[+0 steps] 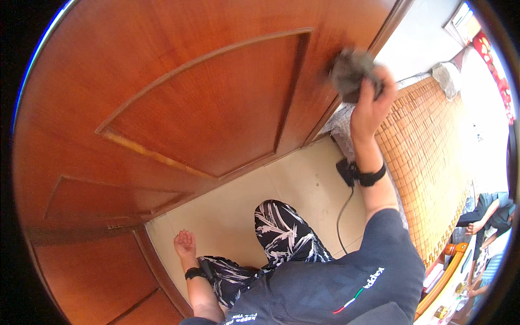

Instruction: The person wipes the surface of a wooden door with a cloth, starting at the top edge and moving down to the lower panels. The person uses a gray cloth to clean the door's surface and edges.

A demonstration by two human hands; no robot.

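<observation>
My right hand is raised and grips a bunched dark grey cloth, blurred by motion. The cloth lies against the reddish-brown wooden door, near its right-hand edge and beside the raised moulding of a panel. Pale, worn wood shows along one strip of that moulding. Down low at the left, my left hand holds nothing, palm turned up with the fingers loosely curled. It hovers near my left knee, clear of the door. Both wrists wear black bands.
A bed with a woven bamboo mat runs along my right side. On the tiled floor, a black cable trails past my knee. Other people are at the far right, beyond the wooden bed frame.
</observation>
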